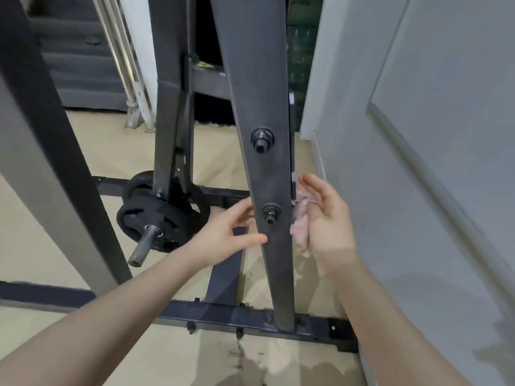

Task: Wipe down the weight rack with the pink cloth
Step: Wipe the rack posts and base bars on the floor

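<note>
The crumpled pink cloth [299, 218] sits in the right hand [326, 218], fingers curled round it, pressed against the right edge of the dark grey metal rack upright [264, 168]. That post's long axis runs up and away from the grip — the cloth hand touches it, so it is nearer. The left hand [228, 232] rests loose-fingered on the opposite edge, steadying. One cloth, two black bolts [271, 214] on this post, one stack of black weight plates [156, 215] beyond the left hand.
</note>
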The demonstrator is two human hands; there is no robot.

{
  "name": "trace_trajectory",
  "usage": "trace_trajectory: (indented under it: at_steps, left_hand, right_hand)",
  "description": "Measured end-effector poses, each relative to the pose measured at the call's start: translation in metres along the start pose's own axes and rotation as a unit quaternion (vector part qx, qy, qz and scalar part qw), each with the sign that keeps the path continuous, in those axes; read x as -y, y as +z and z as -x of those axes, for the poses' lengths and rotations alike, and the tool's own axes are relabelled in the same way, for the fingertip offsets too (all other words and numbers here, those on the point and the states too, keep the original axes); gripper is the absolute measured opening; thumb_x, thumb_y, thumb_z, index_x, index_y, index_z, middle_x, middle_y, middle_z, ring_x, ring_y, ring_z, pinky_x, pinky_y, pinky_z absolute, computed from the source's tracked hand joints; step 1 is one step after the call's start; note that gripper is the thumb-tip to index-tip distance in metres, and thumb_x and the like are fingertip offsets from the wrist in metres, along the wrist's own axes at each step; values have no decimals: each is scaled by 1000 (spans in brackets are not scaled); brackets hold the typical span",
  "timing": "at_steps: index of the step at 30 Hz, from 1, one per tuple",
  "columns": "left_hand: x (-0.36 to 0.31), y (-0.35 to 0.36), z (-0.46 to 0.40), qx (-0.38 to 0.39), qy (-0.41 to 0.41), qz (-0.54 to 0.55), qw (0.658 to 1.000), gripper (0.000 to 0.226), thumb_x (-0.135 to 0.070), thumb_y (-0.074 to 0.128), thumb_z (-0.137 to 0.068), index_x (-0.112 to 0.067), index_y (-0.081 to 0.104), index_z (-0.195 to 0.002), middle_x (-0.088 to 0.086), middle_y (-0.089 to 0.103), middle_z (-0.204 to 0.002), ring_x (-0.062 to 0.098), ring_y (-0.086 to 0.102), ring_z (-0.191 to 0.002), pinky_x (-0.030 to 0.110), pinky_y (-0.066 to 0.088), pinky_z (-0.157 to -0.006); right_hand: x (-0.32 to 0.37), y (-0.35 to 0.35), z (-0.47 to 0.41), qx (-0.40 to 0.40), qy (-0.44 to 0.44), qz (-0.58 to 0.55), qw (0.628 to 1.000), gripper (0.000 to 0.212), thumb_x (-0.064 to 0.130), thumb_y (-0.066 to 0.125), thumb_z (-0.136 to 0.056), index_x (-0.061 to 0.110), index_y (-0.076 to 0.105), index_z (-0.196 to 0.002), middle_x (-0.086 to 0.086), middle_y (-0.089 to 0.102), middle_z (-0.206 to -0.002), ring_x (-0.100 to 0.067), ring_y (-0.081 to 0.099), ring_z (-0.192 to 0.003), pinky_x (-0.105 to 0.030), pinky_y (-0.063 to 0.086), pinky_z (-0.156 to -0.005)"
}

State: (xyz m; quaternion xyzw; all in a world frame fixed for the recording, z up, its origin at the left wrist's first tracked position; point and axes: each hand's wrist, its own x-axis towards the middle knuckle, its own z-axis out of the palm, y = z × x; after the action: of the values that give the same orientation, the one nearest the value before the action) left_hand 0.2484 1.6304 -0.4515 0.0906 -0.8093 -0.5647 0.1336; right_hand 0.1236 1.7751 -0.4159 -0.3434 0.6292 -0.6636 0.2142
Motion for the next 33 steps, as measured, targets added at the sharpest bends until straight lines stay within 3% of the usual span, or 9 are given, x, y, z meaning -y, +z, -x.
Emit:
trace_trajectory:
  at_steps: [3,7,10,15,19,22,28,30,33]
  left_hand:
    - [-25,-13,5,99,-90,-66,989,64,-31,67,-84,-51,30,-132,-27,39,-140,-8,35,-129,30,27,-113]
    - [-71,-43,6,246,-196,-311,897,80,-33,56,-91,-34,-1,-147,-9,28,-149,10,34,-132,30,31,-108]
    - [-130,-69,1,263,-243,-413,838,67,-40,48,-93,-18,17,-148,2,47,-141,25,46,-125,34,38,-102]
    - [-245,-109,8,219,-232,-391,863,44,-37,46,-95,-19,44,-135,-2,63,-122,19,55,-110,27,42,-92]
    - [-327,-142,29,114,-185,-223,950,32,-38,51,-93,-13,68,-88,-4,69,-83,8,60,-75,20,46,-73]
    - [-396,-154,34,-35,-85,-83,992,11,-48,56,-82,-41,64,-88,-18,66,-77,0,60,-70,15,46,-69]
    - [-472,-167,12,-270,10,4,963,73,-28,74,-77,-57,25,-122,-23,53,-103,-4,58,-90,8,44,-72]
    - [-477,-172,9,-262,-42,108,958,61,-23,69,-83,-53,36,-124,-9,61,-101,4,63,-86,15,49,-71]
    - [-481,-176,6,-177,-106,307,929,20,-20,57,-92,-19,63,-111,16,68,-103,26,67,-91,34,55,-81]
  right_hand:
    - [50,0,-6,-88,94,-161,979,38,-6,40,-96,14,70,-87,0,63,-88,-10,59,-53,-18,43,-44]
    - [120,0,-13,-99,-10,-56,993,35,7,43,-93,27,70,-85,7,72,-82,-12,68,-70,-20,51,-54]
    - [178,2,-44,-84,-48,25,995,39,5,34,-99,33,61,-92,15,71,-87,-3,68,-84,-11,50,-67]
    - [285,19,-83,-56,-70,31,995,35,3,29,-102,27,53,-95,7,61,-79,-2,64,-72,-18,49,-66]
    - [376,42,-99,52,-42,-33,997,29,-2,27,-101,10,53,-97,-3,59,-79,-11,63,-74,-21,52,-69]
    - [443,56,-110,130,-59,-63,988,27,-2,30,-100,11,53,-100,-3,64,-81,-17,66,-78,-27,54,-75]
    - [513,80,-123,192,-42,-148,969,24,10,38,-95,22,59,-97,-7,70,-94,-22,68,-89,-35,53,-81]
    - [516,82,-122,201,-23,-177,963,23,9,38,-96,20,58,-99,-10,70,-100,-25,67,-98,-36,53,-82]
    - [508,80,-110,230,-7,-134,964,24,9,37,-97,19,57,-103,-7,69,-107,-29,65,-104,-34,55,-82]
